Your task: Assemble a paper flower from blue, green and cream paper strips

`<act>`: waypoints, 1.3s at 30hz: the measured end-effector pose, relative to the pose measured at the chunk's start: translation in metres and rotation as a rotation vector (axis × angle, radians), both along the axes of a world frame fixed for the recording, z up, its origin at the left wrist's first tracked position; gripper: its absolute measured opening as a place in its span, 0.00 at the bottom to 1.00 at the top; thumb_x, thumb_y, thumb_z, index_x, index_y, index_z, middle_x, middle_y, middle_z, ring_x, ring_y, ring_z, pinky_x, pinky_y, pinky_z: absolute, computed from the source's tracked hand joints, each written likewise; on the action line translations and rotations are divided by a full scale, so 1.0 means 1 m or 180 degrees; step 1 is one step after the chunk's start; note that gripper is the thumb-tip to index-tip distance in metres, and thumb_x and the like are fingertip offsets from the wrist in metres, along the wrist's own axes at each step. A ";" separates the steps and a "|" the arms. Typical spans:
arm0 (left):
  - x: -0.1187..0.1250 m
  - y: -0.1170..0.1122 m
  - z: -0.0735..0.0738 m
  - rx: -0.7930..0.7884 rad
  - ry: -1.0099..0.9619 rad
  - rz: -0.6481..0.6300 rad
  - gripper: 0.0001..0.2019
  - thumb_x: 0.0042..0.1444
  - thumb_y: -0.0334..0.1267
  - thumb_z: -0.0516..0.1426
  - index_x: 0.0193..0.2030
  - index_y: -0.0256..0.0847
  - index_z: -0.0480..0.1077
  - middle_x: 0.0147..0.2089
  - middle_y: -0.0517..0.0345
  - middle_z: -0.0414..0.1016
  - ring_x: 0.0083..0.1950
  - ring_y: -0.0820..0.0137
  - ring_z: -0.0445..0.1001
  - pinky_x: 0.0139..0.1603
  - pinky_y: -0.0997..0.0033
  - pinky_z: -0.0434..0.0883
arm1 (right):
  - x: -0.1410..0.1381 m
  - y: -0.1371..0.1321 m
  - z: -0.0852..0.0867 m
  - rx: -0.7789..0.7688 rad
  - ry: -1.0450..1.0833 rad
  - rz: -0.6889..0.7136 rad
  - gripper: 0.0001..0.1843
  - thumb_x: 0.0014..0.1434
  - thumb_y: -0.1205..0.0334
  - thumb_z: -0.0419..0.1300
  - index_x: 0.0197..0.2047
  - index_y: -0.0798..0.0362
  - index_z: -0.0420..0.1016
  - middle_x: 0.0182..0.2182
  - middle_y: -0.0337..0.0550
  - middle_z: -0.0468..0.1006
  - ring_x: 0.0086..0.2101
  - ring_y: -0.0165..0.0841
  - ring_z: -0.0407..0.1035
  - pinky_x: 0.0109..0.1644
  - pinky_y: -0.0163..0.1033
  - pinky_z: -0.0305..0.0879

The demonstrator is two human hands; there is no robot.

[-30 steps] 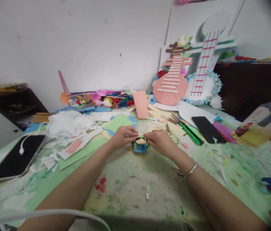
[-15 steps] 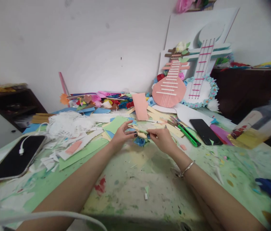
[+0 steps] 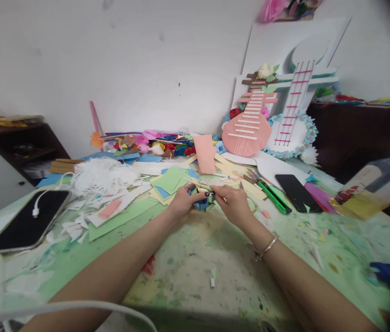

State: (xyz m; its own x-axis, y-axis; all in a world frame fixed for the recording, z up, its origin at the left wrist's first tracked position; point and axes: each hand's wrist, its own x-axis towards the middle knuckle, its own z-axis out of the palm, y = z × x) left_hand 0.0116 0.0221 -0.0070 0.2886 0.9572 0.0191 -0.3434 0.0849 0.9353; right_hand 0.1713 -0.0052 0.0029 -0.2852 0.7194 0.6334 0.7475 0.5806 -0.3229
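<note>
My left hand (image 3: 183, 203) is closed, with thumb and fingers on the left end of a small cream-and-green rolled paper piece (image 3: 202, 188). At the other end of that piece, my right hand (image 3: 233, 203) pinches it between thumb and fingertips. Crumpled blue paper (image 3: 201, 204) shows just under the fingers; I cannot tell whether it is attached to the piece or lies on the table. Green paper sheets (image 3: 171, 180) lie beside my left hand. Close to my right hand are scissors (image 3: 251, 203), of which a yellowish handle loop shows.
A green utility knife (image 3: 274, 197) and a black phone (image 3: 298, 192) lie to the right. White string (image 3: 101, 177) is heaped at left by a larger phone (image 3: 31, 221). Paper instruments, a pink one (image 3: 246, 131) among them, lean on the wall. A plastic container (image 3: 371, 189) stands far right.
My left hand's fingers have closed in around the paper piece, nearer to my right hand. My right hand keeps its pinch. The whole view has shifted slightly.
</note>
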 end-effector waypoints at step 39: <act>-0.012 0.002 -0.002 0.1242 0.1219 -0.0537 0.19 0.43 0.37 0.63 0.43 0.36 0.69 0.38 0.53 0.72 0.39 0.69 0.70 0.41 0.71 0.67 | 0.002 -0.002 0.004 -0.0653 -0.0098 0.0104 0.21 0.52 0.68 0.54 0.50 0.48 0.73 0.38 0.43 0.78 0.29 0.31 0.67 0.34 0.33 0.59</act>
State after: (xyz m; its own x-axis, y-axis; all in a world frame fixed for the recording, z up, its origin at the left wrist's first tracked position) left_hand -0.0002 0.0243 -0.0090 0.4929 0.8403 0.2257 0.0146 -0.2673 0.9635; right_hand 0.1732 -0.0073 0.0067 -0.3273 0.8225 0.4651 0.7406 0.5290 -0.4143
